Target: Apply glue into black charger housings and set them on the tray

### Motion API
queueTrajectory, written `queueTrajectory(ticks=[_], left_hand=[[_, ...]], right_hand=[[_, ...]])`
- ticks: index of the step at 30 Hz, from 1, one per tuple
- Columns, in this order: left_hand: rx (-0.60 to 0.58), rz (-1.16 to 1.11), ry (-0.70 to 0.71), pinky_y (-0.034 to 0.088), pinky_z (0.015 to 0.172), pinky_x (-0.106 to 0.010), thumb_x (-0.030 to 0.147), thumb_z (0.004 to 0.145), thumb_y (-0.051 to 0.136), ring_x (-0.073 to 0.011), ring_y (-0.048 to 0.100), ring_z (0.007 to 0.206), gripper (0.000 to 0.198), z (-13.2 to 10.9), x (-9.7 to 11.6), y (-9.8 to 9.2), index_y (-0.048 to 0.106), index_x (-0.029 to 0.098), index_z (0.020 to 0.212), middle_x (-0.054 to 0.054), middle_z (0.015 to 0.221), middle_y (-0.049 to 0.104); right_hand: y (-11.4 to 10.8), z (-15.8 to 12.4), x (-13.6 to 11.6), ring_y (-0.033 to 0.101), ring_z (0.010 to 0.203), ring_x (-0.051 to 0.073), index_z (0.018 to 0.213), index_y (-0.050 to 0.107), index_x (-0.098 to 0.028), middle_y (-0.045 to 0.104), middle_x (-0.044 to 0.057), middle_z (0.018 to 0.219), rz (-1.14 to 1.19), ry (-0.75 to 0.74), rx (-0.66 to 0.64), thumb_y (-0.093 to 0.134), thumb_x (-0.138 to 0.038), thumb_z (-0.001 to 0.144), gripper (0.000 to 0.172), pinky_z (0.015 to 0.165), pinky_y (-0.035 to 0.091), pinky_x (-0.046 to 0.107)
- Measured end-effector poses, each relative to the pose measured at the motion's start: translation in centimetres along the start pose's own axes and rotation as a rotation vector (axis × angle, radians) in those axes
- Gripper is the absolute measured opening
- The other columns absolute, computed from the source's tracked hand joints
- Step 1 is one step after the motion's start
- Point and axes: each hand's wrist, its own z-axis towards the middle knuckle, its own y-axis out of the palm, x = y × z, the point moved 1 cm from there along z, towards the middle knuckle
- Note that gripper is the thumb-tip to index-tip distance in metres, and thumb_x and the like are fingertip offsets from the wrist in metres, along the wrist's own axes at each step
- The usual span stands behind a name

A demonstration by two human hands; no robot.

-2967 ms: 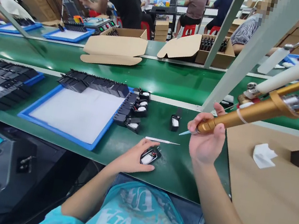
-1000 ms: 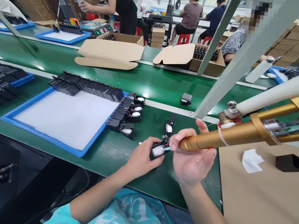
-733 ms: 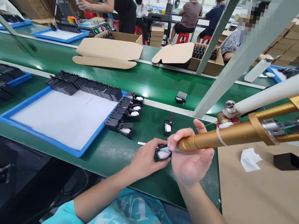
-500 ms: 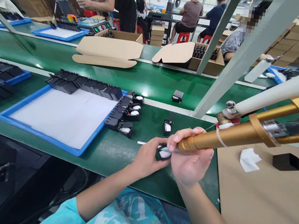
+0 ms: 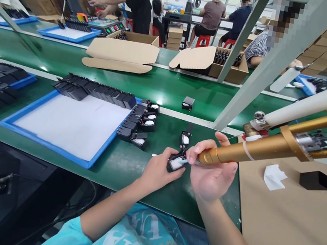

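Observation:
My left hand [image 5: 160, 168] grips a small open black case [image 5: 177, 161] with a white part inside, held just above the green bench. My right hand [image 5: 210, 173], palm turned up, holds the front end of a gold cylindrical dispensing tool [image 5: 234, 152]. Its pale blue tip [image 5: 186, 161] reaches the case; the exact contact point is too small to make out. Just beyond my hands stands another open black case [image 5: 185, 137] with a white part. Several more open cases [image 5: 147, 120] line the right side of a blue-rimmed tray [image 5: 89, 164].
Closed black cases [image 5: 108, 95] fill the tray's far and right edges. A single case [image 5: 188, 103] lies on the green belt [image 5: 156, 89]. Cardboard [image 5: 288, 220] at right bears a white paper scrap [image 5: 274, 176] and a black box [image 5: 315, 180]. A slanted post [image 5: 254, 75] stands ahead. Co-workers sit and stand beyond.
My left hand has tilted and shifted the case slightly left, so its white inside shows more. My right index finger has lifted a little. The lone case on the belt has moved left.

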Motion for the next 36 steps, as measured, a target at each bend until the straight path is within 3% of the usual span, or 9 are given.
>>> queueTrajectory(ticks=[12,18,23,26,28,30,32,34,36], left_hand=[[-0.199,0.093,0.017,0.051,0.083,-0.036,0.028,0.083,0.062,-0.0233,0.066,0.097,0.029,-3.1,-3.9,-2.0,0.053,0.023,0.110,-0.003,0.107,0.069],[-0.262,-0.237,-0.030,0.044,0.106,-0.044,0.035,0.081,0.070,-0.0237,0.058,0.123,0.054,-1.4,-4.4,-2.0,0.050,0.025,0.130,-0.010,0.132,0.062],[-0.346,-0.513,0.037,0.050,0.098,-0.038,0.020,0.087,0.057,-0.0203,0.065,0.114,0.028,0.4,-4.5,-0.3,0.058,0.020,0.115,-0.011,0.121,0.069],[-0.237,-0.382,0.090,0.053,0.087,-0.033,0.012,0.081,0.052,-0.0169,0.069,0.092,0.026,0.2,-4.6,0.0,0.057,0.019,0.106,-0.006,0.097,0.074],[-0.158,-0.215,0.184,0.051,0.085,-0.033,0.010,0.077,0.051,-0.0168,0.067,0.087,0.027,-0.2,-4.4,-0.4,0.059,0.019,0.101,-0.003,0.092,0.072],[-0.169,-0.040,0.293,0.049,0.089,-0.036,0.010,0.077,0.050,-0.0192,0.063,0.094,0.033,-0.8,-3.9,-1.0,0.061,0.019,0.106,-0.004,0.099,0.070],[-0.227,0.093,0.369,0.045,0.094,-0.039,0.012,0.083,0.048,-0.0219,0.057,0.104,0.044,-1.4,-3.3,-1.7,0.056,0.020,0.125,-0.007,0.111,0.067],[-0.250,0.179,0.388,0.043,0.097,-0.042,0.016,0.092,0.044,-0.0235,0.054,0.109,0.049,-2.0,-3.0,-2.2,0.044,0.021,0.140,-0.009,0.121,0.064],[-0.215,0.230,0.383,0.044,0.097,-0.043,0.021,0.098,0.041,-0.0237,0.053,0.110,0.046,-2.5,-2.9,-2.2,0.041,0.021,0.144,-0.009,0.123,0.063]], right_hand=[[0.0,0.4,-0.2,0.048,0.050,0.013,0.119,0.054,-0.027,0.060,-0.002,0.075,-0.037,0.016,0.078,0.049,-0.055,0.087,0.043,0.053,0.040,0.031],[-0.3,0.5,-0.1,0.048,0.050,0.013,0.124,0.052,-0.028,0.059,-0.002,0.074,-0.058,0.009,0.094,0.049,-0.055,0.087,0.046,0.055,0.040,0.032],[-0.3,0.4,-0.1,0.049,0.052,0.013,0.123,0.054,-0.026,0.061,-0.001,0.076,-0.008,-0.002,0.064,0.049,-0.050,0.089,0.042,0.054,0.040,0.031],[-0.3,0.5,-0.1,0.049,0.051,0.013,0.123,0.054,-0.026,0.061,-0.001,0.076,-0.013,0.002,0.069,0.049,-0.051,0.088,0.043,0.054,0.039,0.031],[-0.3,0.6,-0.1,0.049,0.051,0.013,0.124,0.052,-0.027,0.061,-0.001,0.075,-0.033,0.008,0.080,0.049,-0.053,0.087,0.045,0.055,0.040,0.032],[-0.3,0.6,-0.1,0.048,0.050,0.013,0.125,0.051,-0.028,0.060,-0.002,0.074,-0.052,0.015,0.092,0.048,-0.054,0.087,0.046,0.055,0.040,0.032],[-0.4,0.7,-0.1,0.048,0.050,0.013,0.125,0.050,-0.028,0.060,-0.002,0.074,-0.053,0.017,0.094,0.048,-0.054,0.087,0.046,0.055,0.040,0.033],[-0.4,0.7,-0.1,0.048,0.050,0.013,0.124,0.051,-0.028,0.061,-0.002,0.074,-0.036,0.012,0.084,0.048,-0.053,0.087,0.045,0.056,0.040,0.033],[-0.4,0.7,-0.2,0.048,0.050,0.013,0.123,0.052,-0.028,0.061,-0.002,0.074,-0.027,0.009,0.080,0.048,-0.053,0.087,0.044,0.056,0.040,0.033]])
